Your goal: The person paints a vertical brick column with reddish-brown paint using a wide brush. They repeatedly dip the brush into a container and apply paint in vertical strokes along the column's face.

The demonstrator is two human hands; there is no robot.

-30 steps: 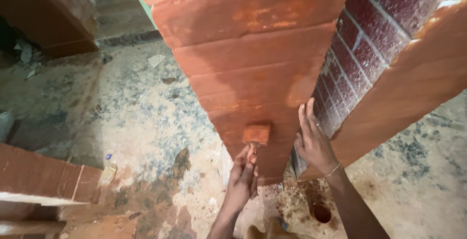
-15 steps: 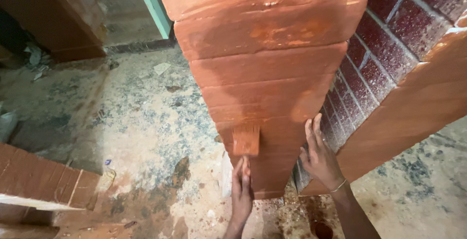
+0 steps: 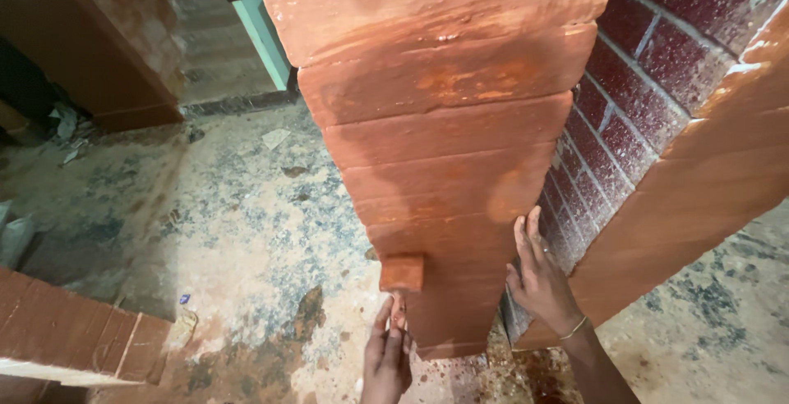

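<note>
Terracotta-red paint covers the grooved pillar (image 3: 444, 166). The left hand (image 3: 386, 355), fingers closed around a thin handle, has moved lower since a second ago; its small red block (image 3: 402, 273) now presses near the pillar's base. The right hand (image 3: 538, 277) stays flat and open on the pillar's side, beside the brick wall (image 3: 649, 67).

Your single head camera looks steeply down from above your hands, close to the red brick pillar (image 3: 444, 166) ahead of them, floor (image 3: 230, 231) spreading left.
</note>
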